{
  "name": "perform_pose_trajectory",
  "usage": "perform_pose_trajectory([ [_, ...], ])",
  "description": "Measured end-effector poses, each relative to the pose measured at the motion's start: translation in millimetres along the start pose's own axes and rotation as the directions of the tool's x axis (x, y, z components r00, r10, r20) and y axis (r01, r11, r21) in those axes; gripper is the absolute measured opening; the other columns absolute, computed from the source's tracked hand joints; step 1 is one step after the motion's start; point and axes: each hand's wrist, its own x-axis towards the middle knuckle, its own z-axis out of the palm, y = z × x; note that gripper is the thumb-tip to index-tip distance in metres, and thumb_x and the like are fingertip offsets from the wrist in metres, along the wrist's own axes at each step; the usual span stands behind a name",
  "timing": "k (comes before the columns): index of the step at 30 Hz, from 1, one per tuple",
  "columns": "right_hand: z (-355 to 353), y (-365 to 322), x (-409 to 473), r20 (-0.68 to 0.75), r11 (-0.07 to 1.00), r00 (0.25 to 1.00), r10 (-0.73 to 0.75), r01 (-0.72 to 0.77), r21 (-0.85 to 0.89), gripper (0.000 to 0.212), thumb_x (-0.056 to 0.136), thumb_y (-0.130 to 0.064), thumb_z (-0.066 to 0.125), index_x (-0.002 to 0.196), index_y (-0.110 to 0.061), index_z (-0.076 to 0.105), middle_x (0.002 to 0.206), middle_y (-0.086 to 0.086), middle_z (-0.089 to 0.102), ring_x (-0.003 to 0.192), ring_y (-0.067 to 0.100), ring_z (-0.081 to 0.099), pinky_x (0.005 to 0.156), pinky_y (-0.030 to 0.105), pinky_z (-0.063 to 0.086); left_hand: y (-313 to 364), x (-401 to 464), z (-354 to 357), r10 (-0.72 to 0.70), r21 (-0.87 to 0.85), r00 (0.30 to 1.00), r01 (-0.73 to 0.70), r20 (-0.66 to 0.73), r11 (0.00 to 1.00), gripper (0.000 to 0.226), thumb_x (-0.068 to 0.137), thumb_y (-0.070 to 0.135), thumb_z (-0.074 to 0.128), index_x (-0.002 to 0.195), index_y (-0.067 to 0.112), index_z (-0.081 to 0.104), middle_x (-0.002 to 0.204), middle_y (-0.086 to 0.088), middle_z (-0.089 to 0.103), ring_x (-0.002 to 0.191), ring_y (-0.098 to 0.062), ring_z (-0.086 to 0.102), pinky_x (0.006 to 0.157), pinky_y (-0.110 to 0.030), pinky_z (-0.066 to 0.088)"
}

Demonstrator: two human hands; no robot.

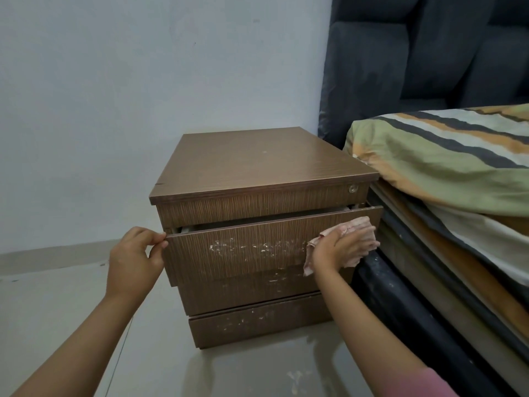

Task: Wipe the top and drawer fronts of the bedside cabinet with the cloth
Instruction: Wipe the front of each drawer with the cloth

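The brown wood-grain bedside cabinet (257,156) stands on the floor against the wall. Its middle drawer (243,253) is pulled partly out, and its front carries whitish specks. My left hand (134,253) pinches the drawer's top left corner. My right hand (340,247) presses a pinkish cloth (357,227) flat against the right end of that drawer front. Below it, the bottom drawer front (257,322) is closed and also speckled. A small round lock (351,189) sits at the right of the top drawer front.
A bed with a striped green, orange and dark sheet (446,167) stands close to the cabinet's right side. A dark padded headboard (415,53) rises behind it. Pale wall lies behind and left, and grey floor (57,310) lies in front.
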Motion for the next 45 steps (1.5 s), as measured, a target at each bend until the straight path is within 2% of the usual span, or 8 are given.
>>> perform_pose_trajectory([
  [5, 1.9, -28.5, 4.4, -0.004, 0.978, 0.982, -0.188, 0.187, -0.094, 0.061, 0.096, -0.035, 0.022, 0.150, -0.020, 0.000, 0.154, 0.022, -0.017, 0.142, 0.037, -0.014, 0.110, 0.046, -0.014, -2.5, -1.4, 1.2, -0.009, -0.004, 1.000, 0.009, -0.008, 1.000, 0.010, 0.074, -0.005, 0.070, 0.083, -0.003, 0.070, 0.079, -0.014, 0.064, 0.069, -0.016, 0.052, 0.067, -0.003, 0.037],
  [11, 0.9, -20.7, 14.5, -0.015, 0.937, 0.947, -0.321, 0.315, -0.154, 0.044, 0.097, -0.034, 0.029, 0.138, -0.030, 0.043, 0.156, 0.020, -0.005, 0.143, 0.037, -0.009, 0.112, 0.049, -0.006, -0.6, -0.3, 0.2, -0.019, 0.004, 1.000, 0.019, 0.009, 1.000, 0.010, 0.074, -0.005, 0.070, 0.084, -0.002, 0.069, 0.080, -0.014, 0.064, 0.070, -0.016, 0.052, 0.066, -0.006, 0.037],
  [18, -12.3, -14.0, 49.5, -0.044, 0.931, 0.947, -0.319, 0.305, -0.199, 0.046, 0.092, -0.040, 0.027, 0.128, -0.030, 0.054, 0.157, 0.016, 0.005, 0.142, 0.041, 0.007, 0.112, 0.055, 0.009, -1.9, -0.2, 0.7, -0.008, 0.011, 1.000, 0.008, 0.006, 1.000, 0.011, 0.074, -0.005, 0.070, 0.085, -0.001, 0.070, 0.081, -0.013, 0.065, 0.070, -0.016, 0.052, 0.066, 0.000, 0.036],
  [28, -15.0, -22.3, 59.2, -0.137, 0.976, 0.967, -0.214, 0.205, -0.078, 0.049, 0.095, -0.035, 0.024, 0.141, -0.025, 0.039, 0.154, 0.015, 0.023, 0.139, 0.031, 0.027, 0.108, 0.050, 0.021, -0.7, -1.5, 2.6, 0.001, -0.003, 1.000, -0.002, -0.016, 1.000, 0.011, 0.074, -0.005, 0.070, 0.084, -0.002, 0.069, 0.081, -0.014, 0.065, 0.070, -0.016, 0.052, 0.066, -0.027, 0.041],
  [32, -16.8, -18.2, 69.0, -0.180, 0.980, 0.968, -0.174, 0.187, 0.062, 0.054, 0.094, -0.038, 0.021, 0.144, -0.019, 0.034, 0.149, 0.007, 0.037, 0.135, 0.021, 0.037, 0.109, 0.045, 0.032, -1.3, -2.1, 3.2, -0.007, -0.013, 1.000, 0.006, -0.020, 1.000, 0.010, 0.075, -0.005, 0.069, 0.085, -0.002, 0.069, 0.081, -0.014, 0.064, 0.071, -0.016, 0.052, 0.063, -0.021, 0.040],
  [38, -13.5, -14.9, 47.7, -0.169, 0.993, 0.983, -0.078, 0.092, 0.079, 0.052, 0.100, -0.022, 0.027, 0.150, -0.015, 0.015, 0.157, 0.015, 0.010, 0.145, 0.029, 0.010, 0.117, 0.041, 0.006, 0.1, -3.0, 3.8, -0.006, -0.013, 0.999, 0.006, -0.036, 1.000, 0.010, 0.074, -0.006, 0.069, 0.084, -0.003, 0.069, 0.080, -0.015, 0.064, 0.070, -0.017, 0.052, 0.067, -0.027, 0.041],
  [42, -1.2, -20.7, 16.9, -0.102, 0.993, 0.990, -0.093, 0.100, 0.062, 0.057, 0.099, -0.025, 0.028, 0.151, -0.021, 0.003, 0.156, 0.019, -0.009, 0.145, 0.032, -0.004, 0.116, 0.048, -0.003, -0.7, -3.4, 4.6, -0.014, -0.016, 0.999, 0.014, -0.030, 1.000, 0.011, 0.076, -0.005, 0.069, 0.086, -0.003, 0.069, 0.082, -0.015, 0.064, 0.071, -0.017, 0.052, 0.067, -0.012, 0.040],
  [45, 9.0, -23.3, -5.6, -0.050, 0.987, 0.986, -0.161, 0.161, -0.011, 0.057, 0.097, -0.037, 0.021, 0.150, -0.026, 0.004, 0.156, 0.019, -0.011, 0.144, 0.034, -0.007, 0.113, 0.050, -0.005, 1.1, -3.4, 4.0, -0.015, -0.018, 1.000, 0.015, -0.020, 1.000, 0.010, 0.076, -0.004, 0.068, 0.086, -0.003, 0.069, 0.083, -0.016, 0.064, 0.073, -0.018, 0.053, 0.068, -0.025, 0.043],
])
